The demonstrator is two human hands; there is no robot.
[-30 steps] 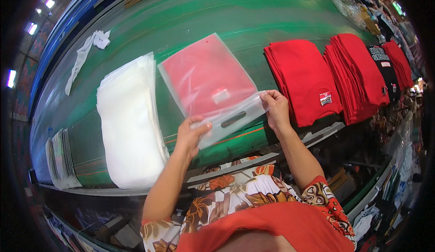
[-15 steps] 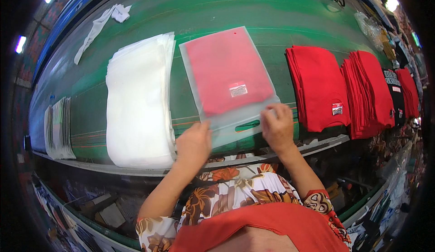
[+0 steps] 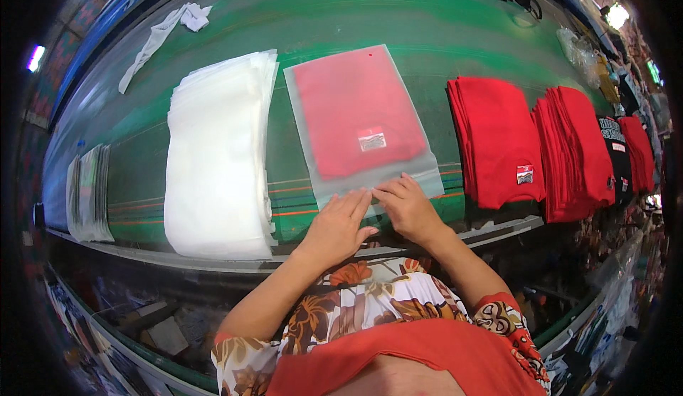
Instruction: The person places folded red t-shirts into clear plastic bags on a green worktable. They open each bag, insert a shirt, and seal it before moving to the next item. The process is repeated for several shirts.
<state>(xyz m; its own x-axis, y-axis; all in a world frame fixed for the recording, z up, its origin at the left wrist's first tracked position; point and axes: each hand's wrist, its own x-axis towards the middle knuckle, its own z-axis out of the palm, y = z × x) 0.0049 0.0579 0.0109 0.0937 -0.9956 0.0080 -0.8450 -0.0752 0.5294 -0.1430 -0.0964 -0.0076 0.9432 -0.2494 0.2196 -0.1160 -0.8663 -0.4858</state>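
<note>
Bagged red shirt (image 3: 359, 118) flat on table

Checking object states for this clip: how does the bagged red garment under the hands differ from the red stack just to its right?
The bagged red garment is a single piece sealed in a frosted plastic bag; the red stack is several folded pieces, bare. Both hands, left hand and right hand, press on the bag's near edge; the stack is untouched. The bagged garment looks paler through the plastic. Both are red, lie flat and carry a small label.

Clear flat bag (image 3: 359, 122) holding red garment, white-red label (image 3: 371, 140), white bag stack (image 3: 217, 161)
</note>
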